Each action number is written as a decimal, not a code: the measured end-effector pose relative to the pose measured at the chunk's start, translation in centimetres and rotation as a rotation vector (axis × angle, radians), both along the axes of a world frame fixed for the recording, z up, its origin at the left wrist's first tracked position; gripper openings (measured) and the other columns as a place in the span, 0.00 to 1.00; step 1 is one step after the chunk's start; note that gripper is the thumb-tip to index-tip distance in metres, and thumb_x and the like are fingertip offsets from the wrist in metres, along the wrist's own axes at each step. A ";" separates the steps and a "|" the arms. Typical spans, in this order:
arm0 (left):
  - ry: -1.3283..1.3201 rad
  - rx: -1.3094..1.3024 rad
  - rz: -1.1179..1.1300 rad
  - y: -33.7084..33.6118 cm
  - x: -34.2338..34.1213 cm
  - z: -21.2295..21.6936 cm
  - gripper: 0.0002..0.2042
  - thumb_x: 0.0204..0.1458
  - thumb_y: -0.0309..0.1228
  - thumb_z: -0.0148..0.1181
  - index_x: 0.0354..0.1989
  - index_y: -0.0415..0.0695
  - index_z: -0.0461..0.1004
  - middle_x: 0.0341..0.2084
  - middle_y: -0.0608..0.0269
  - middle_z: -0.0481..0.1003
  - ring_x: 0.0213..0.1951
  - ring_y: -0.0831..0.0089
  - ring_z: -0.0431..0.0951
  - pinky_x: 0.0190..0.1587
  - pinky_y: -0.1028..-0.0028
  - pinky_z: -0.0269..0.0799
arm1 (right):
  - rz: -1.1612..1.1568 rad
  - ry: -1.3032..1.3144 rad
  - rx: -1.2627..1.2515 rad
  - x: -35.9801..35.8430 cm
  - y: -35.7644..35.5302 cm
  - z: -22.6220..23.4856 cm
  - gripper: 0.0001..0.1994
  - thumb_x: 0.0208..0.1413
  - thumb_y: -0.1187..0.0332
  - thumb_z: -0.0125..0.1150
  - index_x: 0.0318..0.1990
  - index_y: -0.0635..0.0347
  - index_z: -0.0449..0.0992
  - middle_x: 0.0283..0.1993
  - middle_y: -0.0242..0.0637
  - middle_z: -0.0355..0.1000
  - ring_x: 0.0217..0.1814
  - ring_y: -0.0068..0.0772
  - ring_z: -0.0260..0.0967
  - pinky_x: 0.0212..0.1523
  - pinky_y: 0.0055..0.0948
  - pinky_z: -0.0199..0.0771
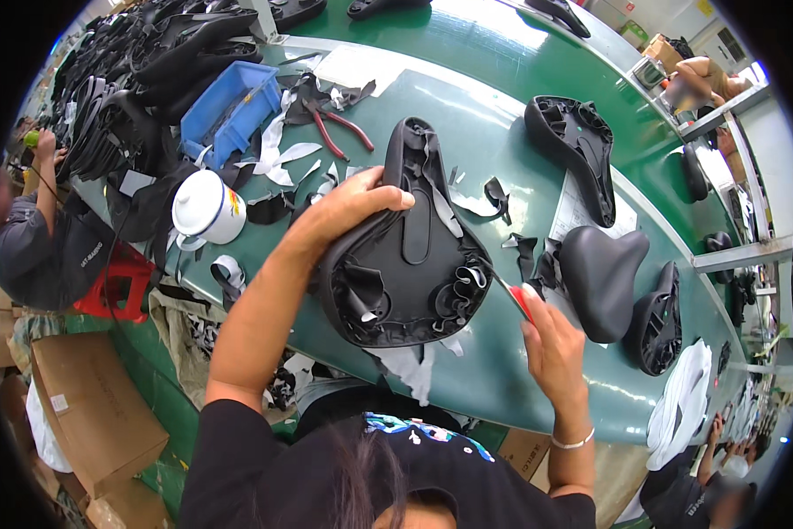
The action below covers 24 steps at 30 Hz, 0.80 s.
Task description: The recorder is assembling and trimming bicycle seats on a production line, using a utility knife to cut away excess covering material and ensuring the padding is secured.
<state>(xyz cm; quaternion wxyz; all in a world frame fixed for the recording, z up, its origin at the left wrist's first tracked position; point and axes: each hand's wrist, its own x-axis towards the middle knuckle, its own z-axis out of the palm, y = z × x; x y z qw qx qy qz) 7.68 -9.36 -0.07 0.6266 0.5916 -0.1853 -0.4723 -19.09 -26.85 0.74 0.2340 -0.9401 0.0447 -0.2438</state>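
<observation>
On the green table (467, 115) we see a white enamel mug (208, 208) near a blue plastic bin (231, 108), with red-handled pliers (339, 125) lying among leather scraps. To the right lie more black bicycle saddles, one upside down (576, 150) and one upright (601, 279). Cardboard boxes (88, 401) sit on the floor beside a red stool (114, 282).

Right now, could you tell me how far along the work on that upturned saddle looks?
Done: cover offcuts litter the green table, and one finished-looking saddle lies right way up. In hand: the left hand steadies the upturned saddle while the right hand works a red-handled tool at its rim. Left: loose cover folds remain underneath; other saddles lie upturned nearby.
</observation>
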 end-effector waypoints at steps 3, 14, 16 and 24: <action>-0.080 0.025 -0.014 -0.3 -0.4 1.1 0.23 0.42 0.38 0.60 0.44 0.36 0.67 0.30 0.62 0.72 0.29 0.77 0.73 0.34 0.78 0.71 | 0.140 0.091 -0.331 2.1 -1.2 0.2 0.31 0.44 0.77 0.60 0.60 0.47 0.67 0.32 0.35 0.66 0.26 0.32 0.65 0.24 0.31 0.67; -0.078 0.035 0.244 3.3 -3.1 -1.2 0.22 0.42 0.35 0.59 0.44 0.33 0.68 0.29 0.63 0.70 0.29 0.78 0.72 0.34 0.79 0.70 | -0.243 0.383 0.257 -3.5 8.7 -2.7 0.32 0.53 0.75 0.54 0.66 0.55 0.53 0.29 0.49 0.70 0.24 0.55 0.68 0.25 0.47 0.69; 0.030 -0.032 0.353 4.9 -4.7 -1.5 0.22 0.44 0.34 0.59 0.45 0.33 0.67 0.30 0.63 0.70 0.30 0.78 0.72 0.35 0.79 0.70 | -0.247 0.391 0.299 -4.5 9.6 -2.3 0.30 0.54 0.75 0.54 0.65 0.57 0.54 0.36 0.52 0.72 0.30 0.56 0.71 0.30 0.44 0.73; -0.157 0.010 0.472 8.0 -8.2 -3.7 0.26 0.46 0.40 0.64 0.47 0.36 0.65 0.38 0.58 0.72 0.40 0.71 0.72 0.46 0.71 0.70 | -0.171 0.007 0.511 3.3 6.8 -0.5 0.29 0.50 0.76 0.62 0.61 0.61 0.61 0.44 0.42 0.74 0.38 0.31 0.72 0.40 0.28 0.72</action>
